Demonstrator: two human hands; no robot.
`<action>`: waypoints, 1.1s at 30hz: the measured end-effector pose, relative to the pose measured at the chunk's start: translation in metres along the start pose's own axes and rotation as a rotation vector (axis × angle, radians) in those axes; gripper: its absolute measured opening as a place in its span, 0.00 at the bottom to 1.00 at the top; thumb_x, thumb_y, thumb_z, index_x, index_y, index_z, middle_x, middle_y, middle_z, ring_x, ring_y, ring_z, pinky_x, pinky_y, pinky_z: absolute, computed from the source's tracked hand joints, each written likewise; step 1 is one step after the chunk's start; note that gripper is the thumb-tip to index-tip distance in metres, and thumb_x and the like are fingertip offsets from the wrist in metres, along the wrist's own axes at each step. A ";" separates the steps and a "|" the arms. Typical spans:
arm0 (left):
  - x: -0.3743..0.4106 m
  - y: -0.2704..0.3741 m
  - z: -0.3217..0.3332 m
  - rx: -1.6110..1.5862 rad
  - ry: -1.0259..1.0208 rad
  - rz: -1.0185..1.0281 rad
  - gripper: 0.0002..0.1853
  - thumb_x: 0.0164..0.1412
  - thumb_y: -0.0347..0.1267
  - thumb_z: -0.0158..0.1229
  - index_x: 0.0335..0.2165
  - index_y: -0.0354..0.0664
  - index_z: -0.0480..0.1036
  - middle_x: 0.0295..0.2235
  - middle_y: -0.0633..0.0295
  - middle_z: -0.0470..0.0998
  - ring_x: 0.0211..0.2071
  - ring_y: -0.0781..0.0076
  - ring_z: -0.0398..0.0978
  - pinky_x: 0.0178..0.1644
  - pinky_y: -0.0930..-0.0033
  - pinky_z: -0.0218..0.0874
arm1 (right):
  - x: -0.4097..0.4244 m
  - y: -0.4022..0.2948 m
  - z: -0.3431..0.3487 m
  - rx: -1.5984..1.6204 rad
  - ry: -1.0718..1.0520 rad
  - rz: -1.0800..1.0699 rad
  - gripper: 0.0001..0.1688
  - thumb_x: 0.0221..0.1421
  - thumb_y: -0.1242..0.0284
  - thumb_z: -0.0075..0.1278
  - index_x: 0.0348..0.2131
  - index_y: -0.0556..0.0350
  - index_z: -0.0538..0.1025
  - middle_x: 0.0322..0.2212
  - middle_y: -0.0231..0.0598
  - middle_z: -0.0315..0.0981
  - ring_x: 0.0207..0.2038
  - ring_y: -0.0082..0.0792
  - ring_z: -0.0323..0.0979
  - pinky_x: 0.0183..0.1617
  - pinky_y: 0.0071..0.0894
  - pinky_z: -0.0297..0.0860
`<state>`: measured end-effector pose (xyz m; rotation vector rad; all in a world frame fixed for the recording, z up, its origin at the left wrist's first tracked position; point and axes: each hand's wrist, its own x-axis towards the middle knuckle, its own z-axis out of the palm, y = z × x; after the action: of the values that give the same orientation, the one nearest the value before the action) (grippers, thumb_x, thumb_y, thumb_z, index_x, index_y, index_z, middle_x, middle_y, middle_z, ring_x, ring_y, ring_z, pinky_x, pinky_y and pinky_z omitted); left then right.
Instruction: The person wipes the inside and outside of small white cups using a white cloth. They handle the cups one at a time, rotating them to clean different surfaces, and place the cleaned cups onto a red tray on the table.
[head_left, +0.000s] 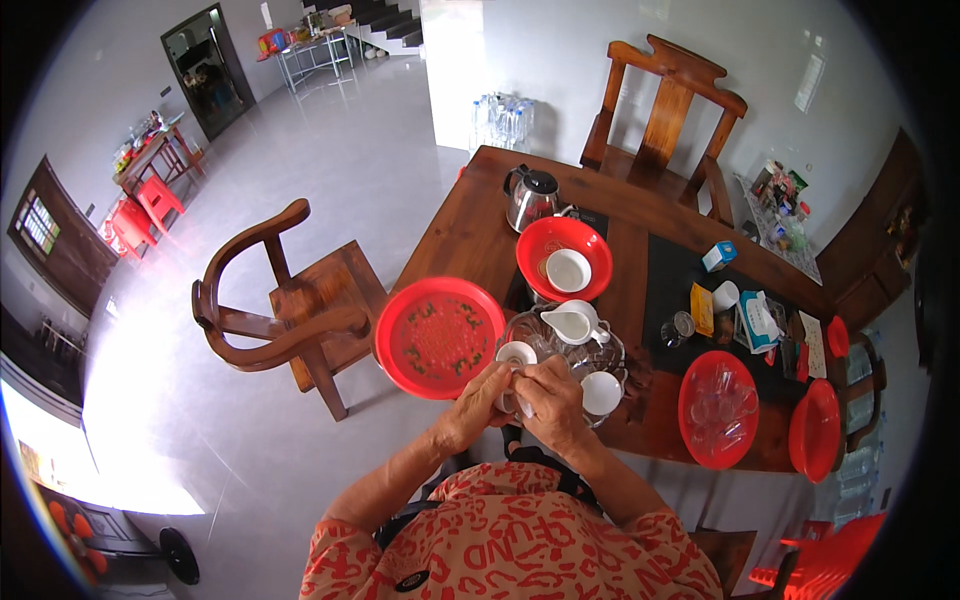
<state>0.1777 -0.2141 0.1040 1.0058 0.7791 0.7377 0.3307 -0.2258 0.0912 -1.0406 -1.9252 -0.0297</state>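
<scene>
My left hand and my right hand meet at the near edge of the wooden table, fingers closed around a small, pale, partly hidden item that I cannot make out. Just beyond the fingertips is a white cup. A glass tray lies beyond my right hand, bearing small clear glasses, a white pitcher and another white cup. Left of it rests a red basin with a patterned inside. Farther back, a red bowl holds a white bowl.
A steel kettle stands behind the red bowl. To the right are a red basin of clear glasses, a tissue pack, a glass jar and an upright red basin. A wooden armchair stands at the table's left.
</scene>
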 end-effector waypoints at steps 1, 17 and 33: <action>-0.002 -0.001 0.000 0.026 0.012 0.020 0.22 0.67 0.47 0.35 0.44 0.42 0.64 0.25 0.69 0.64 0.22 0.85 0.59 0.23 0.83 0.52 | -0.003 0.001 0.001 0.039 -0.030 0.028 0.15 0.32 0.82 0.59 0.28 0.56 0.77 0.29 0.33 0.72 0.29 0.36 0.67 0.31 0.32 0.66; -0.016 -0.005 -0.019 0.082 0.066 -0.002 0.25 0.65 0.51 0.38 0.50 0.45 0.61 0.33 0.67 0.67 0.34 0.81 0.64 0.36 0.75 0.62 | 0.016 -0.007 -0.001 -0.014 -0.029 -0.160 0.13 0.36 0.80 0.54 0.30 0.56 0.75 0.28 0.35 0.68 0.29 0.36 0.68 0.30 0.33 0.68; -0.003 -0.021 -0.028 0.332 0.030 0.254 0.23 0.65 0.47 0.40 0.51 0.46 0.59 0.34 0.69 0.68 0.32 0.84 0.64 0.35 0.78 0.59 | -0.003 -0.012 0.000 1.134 -0.217 0.792 0.11 0.51 0.80 0.49 0.37 0.63 0.75 0.32 0.32 0.73 0.37 0.19 0.69 0.39 0.24 0.68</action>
<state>0.1567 -0.2116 0.0759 1.4147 0.8252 0.8593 0.3233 -0.2349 0.0936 -0.8956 -1.2002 1.4717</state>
